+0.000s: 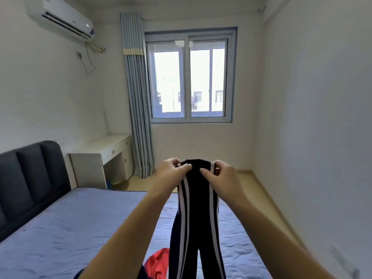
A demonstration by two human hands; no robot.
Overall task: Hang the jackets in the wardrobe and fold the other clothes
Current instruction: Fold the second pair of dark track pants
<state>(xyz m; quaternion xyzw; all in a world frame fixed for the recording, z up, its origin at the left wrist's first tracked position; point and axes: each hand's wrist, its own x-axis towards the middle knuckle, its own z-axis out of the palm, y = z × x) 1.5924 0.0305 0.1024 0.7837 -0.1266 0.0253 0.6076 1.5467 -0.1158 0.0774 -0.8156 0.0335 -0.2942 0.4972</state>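
trousers [198, 208], dark with white stripes down each side, are hanging upright in the lower middle of the frame, held up in the air above the bed by their top edge, with the two legs dangling down and splitting apart near the bottom edge of the frame.

the bed [60, 238], covered in a blue sheet, is filling the lower left and lower middle of the frame. its dark padded headboard [30, 178] is standing against the wall at the left edge. the window [190, 77] is sitting in the far wall at the upper middle, letting in bright daylight. a blue-grey curtain [136, 97] is hanging just left of it, drawn to the side. a white desk [100, 158] is standing in the corner between the headboard and the curtain. an air conditioner [60, 17] is hanging on the wall at the upper left.

a red garment [159, 260] is lying crumpled on the sheet at the bottom middle, just left of the trouser legs.

the left hand [173, 170] is pinching the top left corner of the trousers, thumb pressing on the near side. the right hand [219, 174] is pinching the top right corner the same way, and the two thumbs are lying close together on the cloth.
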